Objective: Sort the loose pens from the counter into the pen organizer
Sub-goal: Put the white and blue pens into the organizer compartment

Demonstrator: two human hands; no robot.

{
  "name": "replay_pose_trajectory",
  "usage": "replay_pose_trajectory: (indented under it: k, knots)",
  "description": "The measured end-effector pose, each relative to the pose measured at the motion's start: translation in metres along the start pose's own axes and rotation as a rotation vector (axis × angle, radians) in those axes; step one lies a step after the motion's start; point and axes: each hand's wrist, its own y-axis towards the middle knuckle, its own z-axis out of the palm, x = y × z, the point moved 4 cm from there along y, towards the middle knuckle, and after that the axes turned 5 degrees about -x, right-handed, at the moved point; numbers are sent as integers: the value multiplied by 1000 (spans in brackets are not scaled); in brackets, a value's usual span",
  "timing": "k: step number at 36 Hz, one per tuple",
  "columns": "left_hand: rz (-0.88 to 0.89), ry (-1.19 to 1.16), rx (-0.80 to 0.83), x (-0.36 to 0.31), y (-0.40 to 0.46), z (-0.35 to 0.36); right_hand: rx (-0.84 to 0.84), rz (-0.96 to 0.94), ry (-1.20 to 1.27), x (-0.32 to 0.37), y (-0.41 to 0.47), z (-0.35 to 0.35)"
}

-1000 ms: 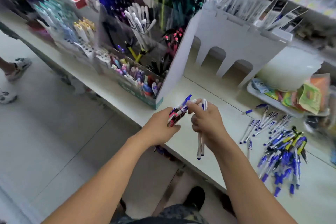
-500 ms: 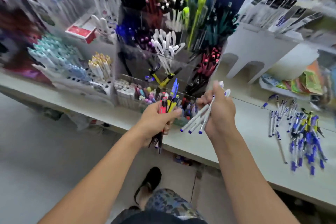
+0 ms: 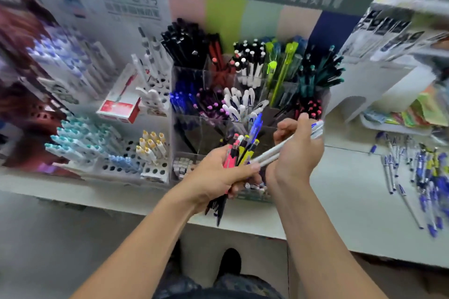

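My left hand (image 3: 216, 178) grips a mixed bundle of pens (image 3: 239, 149), pink, yellow, blue and black, their tips pointing down past the counter edge. My right hand (image 3: 295, 150) holds a few white pens with blue caps (image 3: 274, 150), angled up to the right. Both hands hover in front of the clear pen organizer (image 3: 194, 128), whose compartments are full of black, red, white, green and teal pens. A pile of loose blue and white pens (image 3: 422, 172) lies on the counter (image 3: 340, 189) at the right.
A white holed rack with teal and yellow-capped pens (image 3: 109, 150) stands left of the organizer, with a red and white box (image 3: 120, 104) behind it. A white stand and a tray of coloured packets (image 3: 410, 114) sit at the back right. The floor lies below the counter edge.
The view has swung left and closer to the organizer. Both hands have risen towards it with their pens; the white pens in my right hand now lie flatter.
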Motion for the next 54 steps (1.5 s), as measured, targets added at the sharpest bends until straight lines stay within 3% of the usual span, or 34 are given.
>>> replay_pose_trajectory:
  k: [3, 7, 11, 13, 17, 20, 25, 27, 30, 33, 37, 40, 45, 48, 51, 54]
  knots:
    - [11, -73, -46, -6, 14, -8, 51, -19, -10, 11, -4, 13]
    - [-1, -75, -12, -14, 23, -29, 205, -52, -249, 14, -15, 24]
    - [35, -6, 15, -24, 32, -50, 189, -34, -421, 13, -17, 21]
    - [79, 27, 42, -32, 33, -54, 180, -17, -335, 19, -19, 22]
    - [101, -21, 59, -46, 33, -62, 43, -402, -205, 55, -20, 25]
    - [60, -73, 117, -50, 35, -68, 48, -614, -343, 60, -6, 39]
    - [-98, -257, 337, -47, 31, -64, 275, -747, -878, 15, 18, 70]
    - [-113, -290, 370, -46, 31, -64, 339, -744, -936, 5, 21, 73]
    - [-108, -302, 362, -46, 30, -66, 331, -752, -964, 5, 17, 71]
    - [-92, -285, 310, -45, 31, -66, 305, -878, -981, 9, 7, 67]
    - [4, -52, 201, -40, 38, -72, 378, -1001, -1092, 4, 7, 71]
    - [85, 117, 169, -38, 40, -74, 454, -974, -1236, -6, 10, 75]
    - [125, 110, 180, -38, 40, -72, 490, -984, -1439, -7, 7, 70]
    - [143, 129, 162, -35, 42, -68, 382, -926, -1218, 9, -12, 57]
    - [183, 193, 154, -34, 44, -61, 344, -616, -838, 18, -37, 42]
    - [163, 230, 200, -32, 43, -51, 479, -239, -767, -1, -50, 37]
